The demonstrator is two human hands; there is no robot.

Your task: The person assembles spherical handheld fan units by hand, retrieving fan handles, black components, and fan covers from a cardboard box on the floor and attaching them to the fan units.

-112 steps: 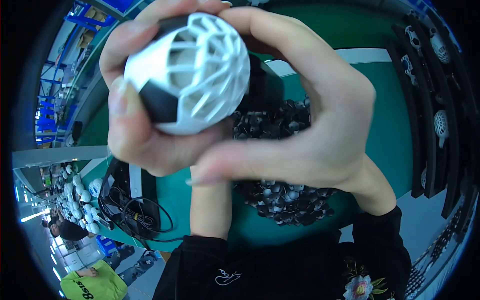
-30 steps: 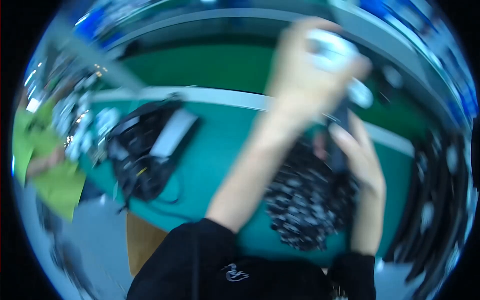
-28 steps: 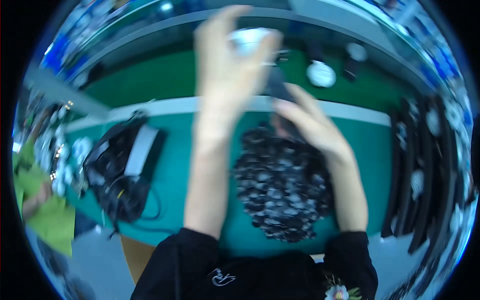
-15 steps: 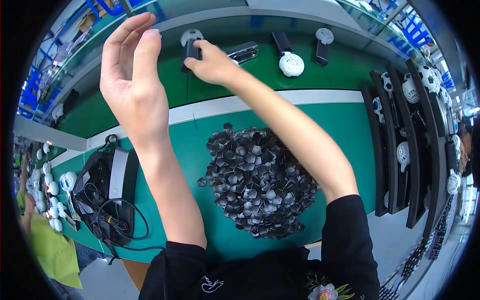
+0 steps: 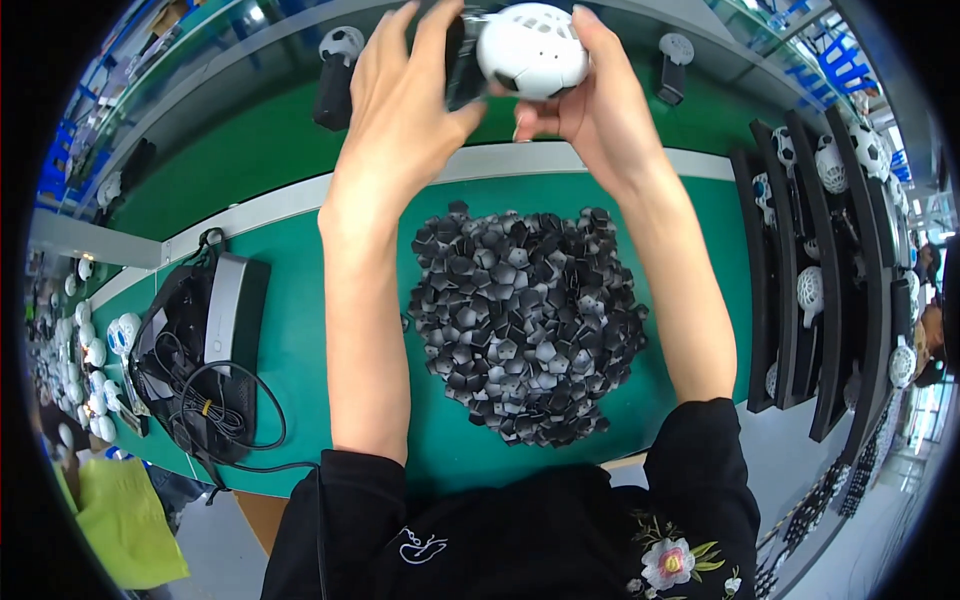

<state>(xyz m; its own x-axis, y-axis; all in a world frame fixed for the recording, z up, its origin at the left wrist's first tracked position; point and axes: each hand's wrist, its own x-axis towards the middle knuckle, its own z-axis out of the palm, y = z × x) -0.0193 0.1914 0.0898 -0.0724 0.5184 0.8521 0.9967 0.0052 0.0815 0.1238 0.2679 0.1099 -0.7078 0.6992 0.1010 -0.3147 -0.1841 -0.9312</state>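
Observation:
Both my hands are raised over the back of the bench, holding a device with a white, football-patterned ball head (image 5: 533, 55) and a black handle (image 5: 463, 62). My left hand (image 5: 400, 105) is closed around the handle, whose outline is partly smeared by motion. Fingers of my right hand (image 5: 605, 105) curl around the ball's right side and underneath it. Closer to me lies a large heap of small black pentagon-shaped pieces (image 5: 525, 325) on the green bench mat (image 5: 440, 470).
Similar ball-headed devices stand at the back, one at left (image 5: 335, 85) and one at right (image 5: 673, 72). A black rack (image 5: 840, 330) on the right holds several more. Left of my arm are a silver-and-black box (image 5: 232, 320) and coiled cable (image 5: 215, 412). Another person's yellow-green garment (image 5: 125, 530) shows lower left.
My right hand has left the back-left device and moved right, now holding the white ball. My left hand has moved right and closed on the handle. Two devices have left the back middle.

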